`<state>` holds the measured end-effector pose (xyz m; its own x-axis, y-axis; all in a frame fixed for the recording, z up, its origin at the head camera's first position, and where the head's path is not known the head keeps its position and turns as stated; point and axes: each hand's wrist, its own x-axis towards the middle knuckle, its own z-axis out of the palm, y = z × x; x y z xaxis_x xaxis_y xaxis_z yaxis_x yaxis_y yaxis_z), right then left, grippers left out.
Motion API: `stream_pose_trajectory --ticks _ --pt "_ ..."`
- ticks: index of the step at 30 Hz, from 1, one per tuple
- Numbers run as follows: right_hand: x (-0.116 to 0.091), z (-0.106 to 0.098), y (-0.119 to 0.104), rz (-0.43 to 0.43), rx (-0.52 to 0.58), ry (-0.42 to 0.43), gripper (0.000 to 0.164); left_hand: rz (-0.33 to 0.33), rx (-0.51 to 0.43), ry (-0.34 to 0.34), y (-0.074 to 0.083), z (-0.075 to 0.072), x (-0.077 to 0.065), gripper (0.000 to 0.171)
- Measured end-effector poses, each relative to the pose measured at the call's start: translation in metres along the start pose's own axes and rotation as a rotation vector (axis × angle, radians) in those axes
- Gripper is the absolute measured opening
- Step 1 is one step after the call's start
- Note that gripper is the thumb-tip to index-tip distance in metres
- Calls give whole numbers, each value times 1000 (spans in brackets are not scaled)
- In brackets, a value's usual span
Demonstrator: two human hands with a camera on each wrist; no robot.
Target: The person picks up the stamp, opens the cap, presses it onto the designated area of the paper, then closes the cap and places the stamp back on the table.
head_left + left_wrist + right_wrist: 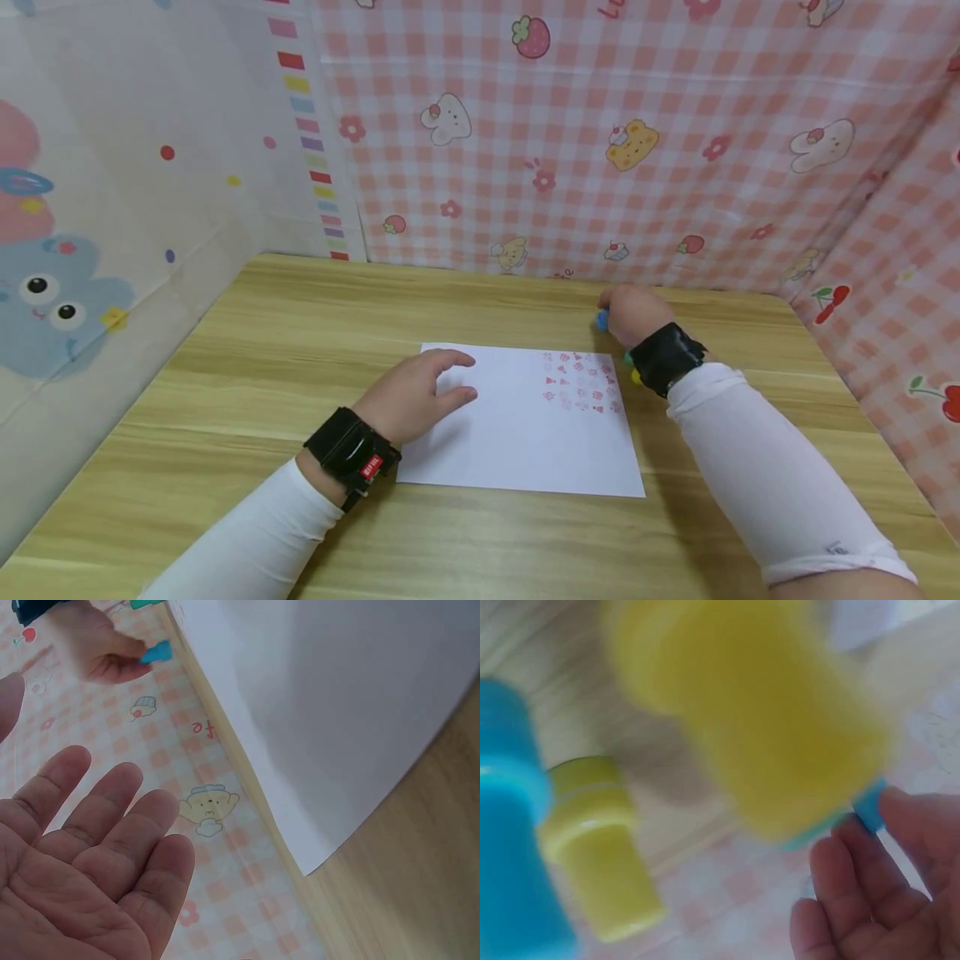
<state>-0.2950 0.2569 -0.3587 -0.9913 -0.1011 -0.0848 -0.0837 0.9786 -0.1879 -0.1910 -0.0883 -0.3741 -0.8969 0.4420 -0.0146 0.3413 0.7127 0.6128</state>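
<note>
My right hand [637, 313] pinches a small blue stamp [602, 319] between thumb and fingers, beyond the far right corner of the paper [510, 450]. In the left wrist view the same blue stamp [157, 652] sticks out past the fingertips. Small red prints [579, 382] cover the paper's upper right part. My left hand [408, 396] is over the paper's left edge, thumb and fingers spread and holding nothing. Close to the right wrist camera are a large blurred yellow stamp [772, 720], a second yellow stamp [607, 862] and another blue stamp [514, 870].
A bit of green [628, 357] and a bit of yellow [636, 377] peek out beside the right wrist, mostly hidden by it. The wooden table [300, 325] meets a pink checked cloth [480, 183] at the back. Printed cloth also hangs at left and right.
</note>
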Motion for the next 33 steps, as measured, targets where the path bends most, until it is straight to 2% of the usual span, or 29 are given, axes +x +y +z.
stream_pose_trajectory --ticks 5,8,15,23,33 --pt "-16 -3 -15 -58 93 136 25 30 1 18 0 0 1 50" --pt "-31 -3 -32 -106 176 171 23 49 -9 24 1 1 1 50" --pt "-63 6 -69 -180 332 97 18 93 -48 38 5 6 0 48" --pt "-87 27 -90 -223 444 -41 16 139 -53 43 9 11 0 46" --pt "-98 35 -95 -315 526 4 11 179 -86 27 14 14 -4 39"
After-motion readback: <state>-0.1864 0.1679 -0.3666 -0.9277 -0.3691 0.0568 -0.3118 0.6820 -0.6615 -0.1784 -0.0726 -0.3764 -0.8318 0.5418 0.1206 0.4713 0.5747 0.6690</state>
